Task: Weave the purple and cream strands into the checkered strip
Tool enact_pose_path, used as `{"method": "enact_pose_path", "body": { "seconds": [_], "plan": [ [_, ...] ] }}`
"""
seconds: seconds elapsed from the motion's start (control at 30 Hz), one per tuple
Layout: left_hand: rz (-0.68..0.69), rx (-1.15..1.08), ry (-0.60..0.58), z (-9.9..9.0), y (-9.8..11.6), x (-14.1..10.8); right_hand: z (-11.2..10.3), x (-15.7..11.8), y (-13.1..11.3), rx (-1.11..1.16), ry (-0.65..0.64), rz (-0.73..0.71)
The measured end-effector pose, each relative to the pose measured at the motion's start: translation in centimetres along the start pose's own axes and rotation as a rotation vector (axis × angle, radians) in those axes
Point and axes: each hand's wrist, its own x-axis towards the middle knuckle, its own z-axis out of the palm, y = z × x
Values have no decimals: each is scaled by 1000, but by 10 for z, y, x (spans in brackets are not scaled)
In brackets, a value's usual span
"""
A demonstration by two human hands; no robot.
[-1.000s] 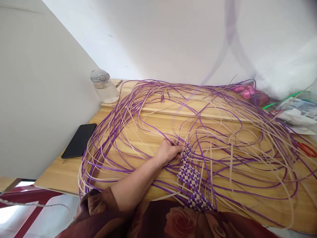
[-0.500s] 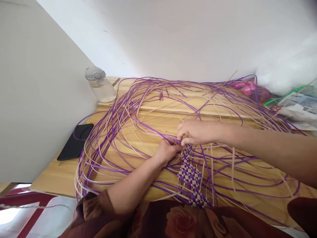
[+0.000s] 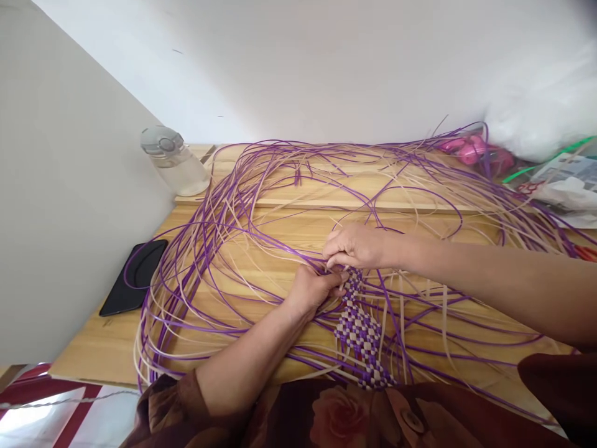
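A checkered band [image 3: 358,328], its upper end pinched by the left hand [image 3: 311,290], is woven from there toward five o'clock, while long strands [image 3: 215,208], fanned from nine to three o'clock, are left unwoven, one apparently being pinched by the right hand [image 3: 357,247].

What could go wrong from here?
1. Thin, loose purple and beige strands crowd around the left hand and right hand, so they could tangle or the wrong one get caught.
2. One thin purple strand loops over the flat black phone; a pull might snag or shift it.
3. The clear bottle with a grey lid stands right by the strands; a sweeping bundle could knock it over.
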Motion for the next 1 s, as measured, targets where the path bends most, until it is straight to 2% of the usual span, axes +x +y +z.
{"method": "enact_pose_path", "body": {
  "seconds": [0.17, 0.33, 0.47, 0.57, 0.63, 0.73, 0.8, 0.9, 1.0],
  "plan": [
    [-1, -29, 11, 1, 3, -2, 1, 5, -10, -81, -26, -6],
    [-74, -89, -31, -1, 7, -2, 6, 2, -1, -38, 60, -45],
    [-74, -82, -8, -1, 8, -1, 7, 3, -2, 77, 80, 14],
    [-64, -79, -2, -1, 7, 0, 5, 9, -10, 94, 65, 45],
    [-70, -87, -9, -2, 6, 1, 1, 10, -15, 88, 85, 114],
    [-82, -85, -17, -4, 5, 2, -13, 0, -20, 93, 163, 286],
    [-86, -88, -24, -5, 4, 3, -22, -12, -23, 107, 134, 363],
    [-78, -91, -36, -4, 3, 3, -26, -31, -24, 119, 14, 358],
    [-73, -86, -44, -3, 4, 1, -17, -40, -26, 61, 34, 376]
  ]
}}
